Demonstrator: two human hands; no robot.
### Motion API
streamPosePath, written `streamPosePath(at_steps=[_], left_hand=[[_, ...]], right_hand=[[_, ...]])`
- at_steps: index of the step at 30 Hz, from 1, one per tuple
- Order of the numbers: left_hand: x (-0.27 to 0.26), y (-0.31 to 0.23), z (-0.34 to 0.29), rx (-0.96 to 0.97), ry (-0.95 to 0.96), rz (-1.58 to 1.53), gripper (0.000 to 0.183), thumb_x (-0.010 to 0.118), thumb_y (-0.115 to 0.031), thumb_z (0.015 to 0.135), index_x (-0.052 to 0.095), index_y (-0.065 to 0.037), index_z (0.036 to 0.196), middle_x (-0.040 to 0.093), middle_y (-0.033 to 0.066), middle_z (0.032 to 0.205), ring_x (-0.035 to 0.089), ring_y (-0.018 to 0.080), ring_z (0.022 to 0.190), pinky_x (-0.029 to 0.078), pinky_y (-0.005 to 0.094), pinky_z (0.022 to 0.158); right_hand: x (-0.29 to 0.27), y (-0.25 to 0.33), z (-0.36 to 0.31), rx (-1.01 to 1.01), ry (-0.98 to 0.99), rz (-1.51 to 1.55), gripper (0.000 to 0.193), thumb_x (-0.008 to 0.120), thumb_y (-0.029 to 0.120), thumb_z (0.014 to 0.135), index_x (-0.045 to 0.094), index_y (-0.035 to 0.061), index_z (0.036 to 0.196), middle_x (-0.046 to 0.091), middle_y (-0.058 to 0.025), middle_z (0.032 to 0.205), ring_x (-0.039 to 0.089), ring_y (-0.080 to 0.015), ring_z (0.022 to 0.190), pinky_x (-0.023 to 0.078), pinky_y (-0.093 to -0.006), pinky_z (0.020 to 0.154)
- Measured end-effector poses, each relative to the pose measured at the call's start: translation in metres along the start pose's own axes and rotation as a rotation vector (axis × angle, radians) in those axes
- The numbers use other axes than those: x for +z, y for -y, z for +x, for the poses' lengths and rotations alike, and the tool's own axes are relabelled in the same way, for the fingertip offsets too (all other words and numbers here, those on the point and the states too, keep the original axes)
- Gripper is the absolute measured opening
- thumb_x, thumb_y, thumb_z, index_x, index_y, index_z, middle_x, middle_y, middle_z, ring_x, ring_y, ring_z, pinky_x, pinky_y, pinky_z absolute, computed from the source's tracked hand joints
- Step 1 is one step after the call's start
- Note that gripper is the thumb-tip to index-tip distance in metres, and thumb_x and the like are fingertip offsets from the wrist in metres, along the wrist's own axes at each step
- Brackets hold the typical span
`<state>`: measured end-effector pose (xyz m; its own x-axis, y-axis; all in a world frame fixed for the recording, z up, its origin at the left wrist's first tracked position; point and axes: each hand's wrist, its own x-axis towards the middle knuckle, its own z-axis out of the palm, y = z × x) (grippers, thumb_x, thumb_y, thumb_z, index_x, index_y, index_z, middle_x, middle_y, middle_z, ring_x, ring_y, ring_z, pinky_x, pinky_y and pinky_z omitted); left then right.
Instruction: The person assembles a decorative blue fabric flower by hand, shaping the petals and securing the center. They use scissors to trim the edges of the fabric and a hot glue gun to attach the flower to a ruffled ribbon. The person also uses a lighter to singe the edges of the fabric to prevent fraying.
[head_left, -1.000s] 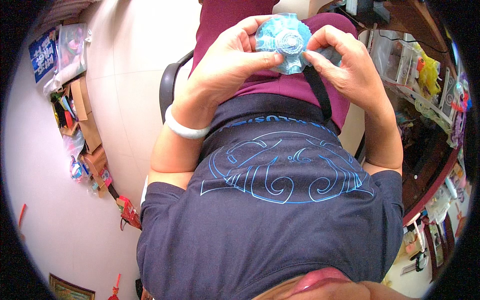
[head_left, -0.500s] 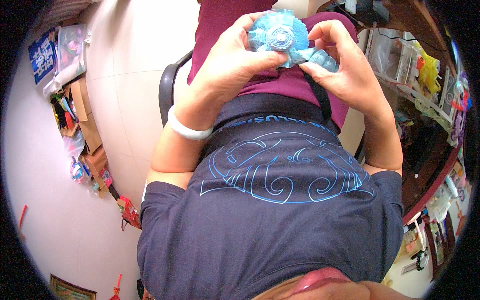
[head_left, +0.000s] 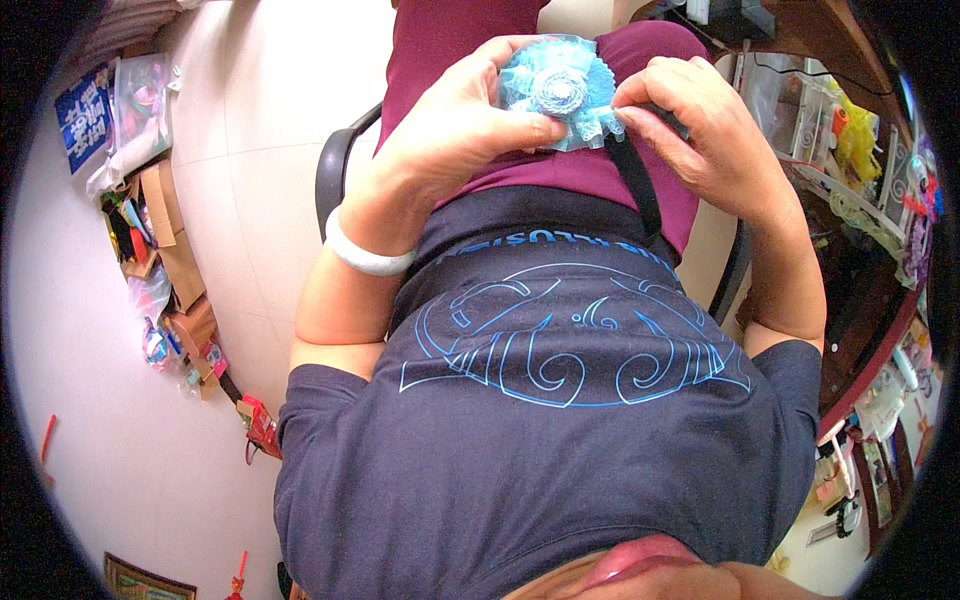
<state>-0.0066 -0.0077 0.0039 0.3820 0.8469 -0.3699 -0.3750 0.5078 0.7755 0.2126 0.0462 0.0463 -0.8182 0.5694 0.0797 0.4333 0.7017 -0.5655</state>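
Observation:
A light blue ruffled rosette (head_left: pixel 560 92), with a pale coiled centre and sheer pleated edges, is held above my lap. My left hand (head_left: pixel 470 110) grips it from the left side, the thumb across its lower edge and the fingers behind it, partly hidden. At the rosette's lower right, my right hand (head_left: pixel 690 125) pinches the end of its sheer blue ruffled ribbon (head_left: pixel 598 125) between thumb and index finger. The remaining right fingers are curled, and part of the ribbon may be hidden behind them.
I sit in a chair with a black armrest (head_left: pixel 335 170). A dark red table (head_left: pixel 860 330) curves along my right, near a white rack (head_left: pixel 815 165) with plastic bags. Cardboard boxes (head_left: pixel 172 225) and bagged items line the left wall.
The ruffled ribbon that stuck out to the right now lies against the rosette's lower right edge. My right hand has shifted its pinch and turned, its fingers now curled closer together.

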Motion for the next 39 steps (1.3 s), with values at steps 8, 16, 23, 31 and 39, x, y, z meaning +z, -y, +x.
streamPosePath(at_steps=[8,16,23,31,39], left_hand=[[-0.001,-0.005,0.001,-0.051,0.042,0.081,0.063,0.070,0.002,0.072,0.040,-0.001,0.127,0.056,0.0075,0.113,0.056,0.0159,0.102,0.046,0.0298,0.091],[-0.002,-0.004,0.003,-0.047,0.127,0.090,0.065,0.072,-0.002,0.071,0.039,-0.002,0.128,0.056,0.0067,0.113,0.054,0.0155,0.104,0.044,0.0292,0.092],[-0.008,-0.008,0.012,0.025,0.278,0.160,0.076,0.069,-0.002,0.067,0.032,0.000,0.133,0.048,0.0088,0.123,0.046,0.0173,0.115,0.037,0.0307,0.099],[-0.009,-0.024,0.023,-0.005,0.371,0.334,0.081,0.062,-0.004,0.062,0.027,0.005,0.134,0.049,0.0102,0.113,0.048,0.0164,0.105,0.039,0.0239,0.090],[-0.019,-0.016,0.028,-0.179,0.471,0.292,0.088,0.066,0.000,0.063,0.023,-0.002,0.140,0.048,0.0083,0.120,0.046,0.0175,0.112,0.037,0.0285,0.096]], right_hand=[[-0.005,0.000,0.008,-0.023,-0.009,-0.011,0.012,0.061,0.015,0.079,0.054,0.0054,0.083,0.055,-0.0106,0.075,0.056,-0.0300,0.074,0.042,-0.0393,0.066],[-0.011,0.005,0.015,-0.030,0.056,-0.082,0.019,0.065,0.011,0.078,0.056,0.0039,0.093,0.055,-0.0096,0.082,0.054,-0.0276,0.080,0.043,-0.0352,0.073],[-0.002,-0.003,0.016,0.044,0.083,0.248,0.045,0.067,0.011,0.076,0.053,0.0031,0.118,0.059,-0.0110,0.098,0.057,-0.0217,0.090,0.045,-0.0325,0.082],[0.002,0.002,0.015,0.121,0.033,0.407,0.050,0.066,0.007,0.077,0.046,0.0027,0.123,0.056,-0.0083,0.094,0.052,-0.0150,0.083,0.045,-0.0289,0.078],[0.003,0.005,0.017,-0.011,0.128,0.225,0.041,0.064,0.006,0.075,0.056,0.0120,0.115,0.058,-0.0110,0.084,0.058,-0.0242,0.073,0.047,-0.0314,0.068]])
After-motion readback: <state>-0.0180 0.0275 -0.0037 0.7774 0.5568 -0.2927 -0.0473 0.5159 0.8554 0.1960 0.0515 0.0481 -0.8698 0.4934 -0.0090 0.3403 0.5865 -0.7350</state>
